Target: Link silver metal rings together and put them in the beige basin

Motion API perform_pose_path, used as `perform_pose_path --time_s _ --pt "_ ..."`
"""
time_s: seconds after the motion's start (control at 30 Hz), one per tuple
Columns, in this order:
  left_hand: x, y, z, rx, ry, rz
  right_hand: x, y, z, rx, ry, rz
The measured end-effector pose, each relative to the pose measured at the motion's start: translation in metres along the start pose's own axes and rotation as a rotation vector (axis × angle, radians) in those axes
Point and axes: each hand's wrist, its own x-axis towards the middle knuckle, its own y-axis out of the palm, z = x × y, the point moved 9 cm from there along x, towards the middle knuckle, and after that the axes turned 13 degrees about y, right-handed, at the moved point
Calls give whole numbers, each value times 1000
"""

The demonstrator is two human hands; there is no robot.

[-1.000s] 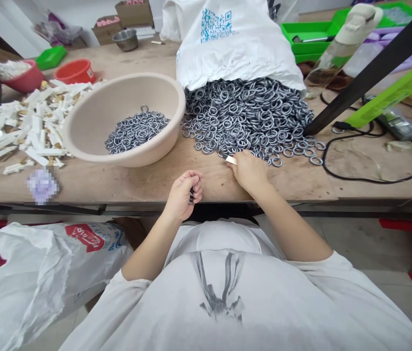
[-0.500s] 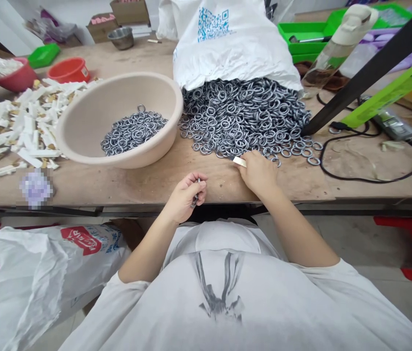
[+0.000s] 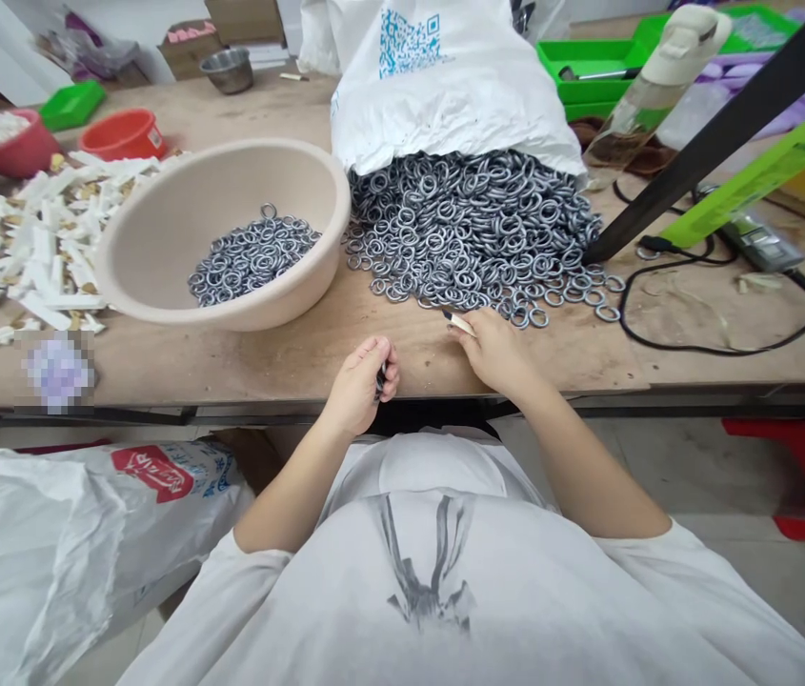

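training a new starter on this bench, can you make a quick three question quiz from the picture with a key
1. True or false: dark rings lie inside the beige basin and also in a pile at the mouth of the white sack.
2. What does the person's right hand hold?
A) a metal bowl
B) a slim pale piece with a dark tip
C) a clear bottle
3. Fill the gap: as the person sees it, the scattered white pieces lie to the ____ of the basin.

Key: 1. True. 2. B. 3. Left.
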Motion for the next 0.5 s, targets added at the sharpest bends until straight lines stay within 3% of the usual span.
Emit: perform_pose_path --time_s 0.07,0.13,0.23,0.37,0.5 --pt "1 1 3 50 26 -2 -6 5 14 387 -72 131" --pt "2 5 2 103 76 11 -15 17 28 732 -61 344" --pt "1 12 -2 143 160 44 -30 33 48 1026 20 549" --pt "-2 15 -10 112 241 28 -39 31 61 1150 -13 465" --pt "-4 17 -12 34 227 18 -37 20 61 1068 -119 292"
